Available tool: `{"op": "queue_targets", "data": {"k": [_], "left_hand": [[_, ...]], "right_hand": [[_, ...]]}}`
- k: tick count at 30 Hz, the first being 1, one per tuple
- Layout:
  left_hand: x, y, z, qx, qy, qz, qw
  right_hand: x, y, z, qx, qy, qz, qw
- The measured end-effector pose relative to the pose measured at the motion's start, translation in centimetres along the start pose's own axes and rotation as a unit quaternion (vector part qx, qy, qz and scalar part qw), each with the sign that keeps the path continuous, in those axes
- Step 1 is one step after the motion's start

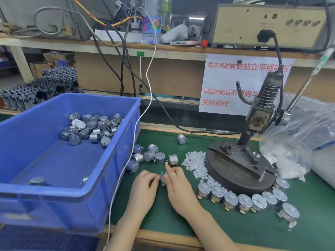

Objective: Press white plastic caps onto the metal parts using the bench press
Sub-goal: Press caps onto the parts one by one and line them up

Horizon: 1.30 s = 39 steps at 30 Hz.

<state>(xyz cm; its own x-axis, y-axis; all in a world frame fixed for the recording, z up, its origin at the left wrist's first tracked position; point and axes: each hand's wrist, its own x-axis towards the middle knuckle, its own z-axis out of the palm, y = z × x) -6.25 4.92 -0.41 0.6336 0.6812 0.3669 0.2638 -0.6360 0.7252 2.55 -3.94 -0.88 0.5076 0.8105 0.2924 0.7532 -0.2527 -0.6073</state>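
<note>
A small silver cylindrical metal part sits low over the green-matted table, held between both hands just left of the press. The left hand pinches it from the left with curled fingertips. The right hand grips it from the right, its index finger stretched over the top. A heap of small white plastic caps lies just beside, against the round dark iron base of the bench press. Along the front of that base curves a row of silver metal parts already capped in white. Behind the hands lies a cluster of bare silver parts, next to a large blue plastic bin holding more. A clear plastic bag of caps slumps to the right of the press.
</note>
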Motion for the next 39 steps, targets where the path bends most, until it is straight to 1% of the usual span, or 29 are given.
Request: {"op": "queue_targets", "data": {"k": [4, 11, 16, 23, 26, 30, 35, 39], "left_hand": [[-0.2, 0.1, 0.2, 0.011, 0.009, 0.005, 1.0], [-0.2, 0.0, 0.1, 0.01, 0.008, 0.004, 1.0], [-0.4, 0.2, 0.2, 0.019, -0.005, 0.001, 1.0], [-0.5, 0.2, 0.3, 0.03, -0.021, -0.009, 0.999], [-0.5, 0.3, 0.4, 0.028, -0.014, -0.007, 0.999], [-0.5, 0.3, 0.4, 0.018, -0.006, -0.024, 1.0], [-0.5, 0.3, 0.4, 0.017, -0.005, -0.025, 1.0], [-0.5, 0.3, 0.5, 0.031, -0.012, -0.017, 0.999]], "right_hand": [[0.4, 0.2, 0.0, 0.015, -0.003, 0.027, 1.0], [0.3, 0.0, -0.1, 0.009, -0.012, 0.032, 0.999], [0.2, -0.4, 0.0, -0.065, -0.031, 0.001, 0.997], [0.2, -0.7, 0.3, -0.128, -0.06, -0.02, 0.99], [0.2, -0.6, 0.5, -0.14, -0.064, -0.017, 0.988], [0.3, -1.1, 1.0, -0.172, -0.074, -0.024, 0.982], [0.3, -0.5, 0.8, -0.123, -0.046, -0.003, 0.991], [0.0, -0.8, 0.4, -0.122, -0.034, 0.014, 0.992]]}}
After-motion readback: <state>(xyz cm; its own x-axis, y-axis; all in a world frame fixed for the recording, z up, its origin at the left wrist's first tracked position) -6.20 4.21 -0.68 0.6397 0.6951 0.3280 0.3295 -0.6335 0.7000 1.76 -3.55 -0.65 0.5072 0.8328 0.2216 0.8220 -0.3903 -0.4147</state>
